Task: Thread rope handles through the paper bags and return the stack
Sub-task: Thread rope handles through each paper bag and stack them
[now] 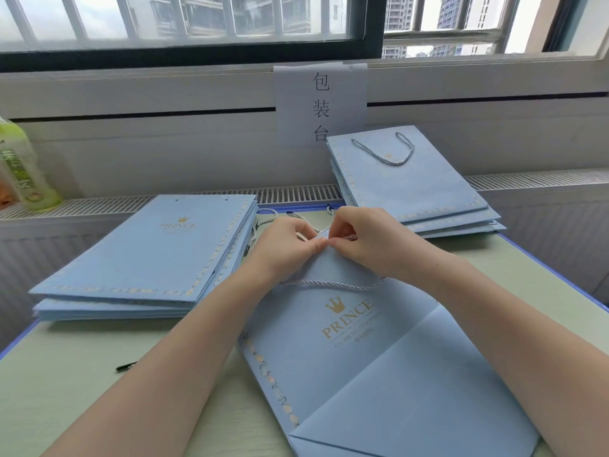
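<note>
Both hands (324, 245) are pinching a rope (331, 284) at the middle bag's (346, 341) top edge, the finished pile (412, 189) lying right, the unthreaded stack (148, 255) waiting left.

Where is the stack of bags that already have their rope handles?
In the head view, the finished stack lies at the far right of the table, propped on the radiator ledge under the paper sign, just beyond the right hand.

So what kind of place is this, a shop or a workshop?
Most likely a packing workstation. A paper sign on the wall reads "packing station" in Chinese, with a stack of handle-less bags and a stack with rope handles on the table.
</note>
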Available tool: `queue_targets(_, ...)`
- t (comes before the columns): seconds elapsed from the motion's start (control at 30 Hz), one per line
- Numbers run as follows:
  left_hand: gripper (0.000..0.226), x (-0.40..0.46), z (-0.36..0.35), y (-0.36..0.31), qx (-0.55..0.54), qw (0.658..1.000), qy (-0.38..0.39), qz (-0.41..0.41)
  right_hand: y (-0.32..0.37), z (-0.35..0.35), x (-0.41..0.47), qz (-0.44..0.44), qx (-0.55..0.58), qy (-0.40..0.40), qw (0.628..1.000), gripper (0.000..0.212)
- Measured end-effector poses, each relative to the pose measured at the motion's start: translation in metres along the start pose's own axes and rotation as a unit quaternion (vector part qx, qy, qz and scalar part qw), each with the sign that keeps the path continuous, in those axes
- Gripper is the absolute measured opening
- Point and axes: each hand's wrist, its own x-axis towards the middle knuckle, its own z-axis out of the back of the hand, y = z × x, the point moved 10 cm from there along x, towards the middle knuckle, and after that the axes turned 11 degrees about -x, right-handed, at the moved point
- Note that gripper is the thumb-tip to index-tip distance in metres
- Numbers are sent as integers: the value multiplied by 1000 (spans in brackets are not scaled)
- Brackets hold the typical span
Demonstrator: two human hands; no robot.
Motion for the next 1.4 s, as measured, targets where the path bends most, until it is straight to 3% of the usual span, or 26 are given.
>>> queue_targets(0.23, 19, -5, -7, -7, 20, 999, 25, 11, -19, 16, 2, -68, 82, -54, 993, 15)
queue_targets(0.4, 26, -5, -10, -12, 34, 999, 24, -10, -2, 23, 1, -7, -15, -54, 998, 19)
queue_targets(0.6, 27, -3, -8, -8, 23, 999, 28, -10, 17, 10, 1, 44, -20, -50, 998, 17)
queue_targets(0.73, 19, -2, -3, -5, -15, 1000, 22, 9, 12, 9, 1, 30, -23, -46, 998, 17)
queue_targets(0.87, 15, 0, 2, -1, -32, 999, 15, 31, -14, 21, 0, -71, 107, -62, 990, 16)
queue_targets(0.97, 11, 1, 2, 1, -43, 998, 17, 40, -27, 12, -2, -138, 240, -18, 961, 15)
queue_targets(1.4, 9, -2, 2, -5, -38, 999, 16, 20, -17, -8, -2, -130, 300, 55, 944, 17)
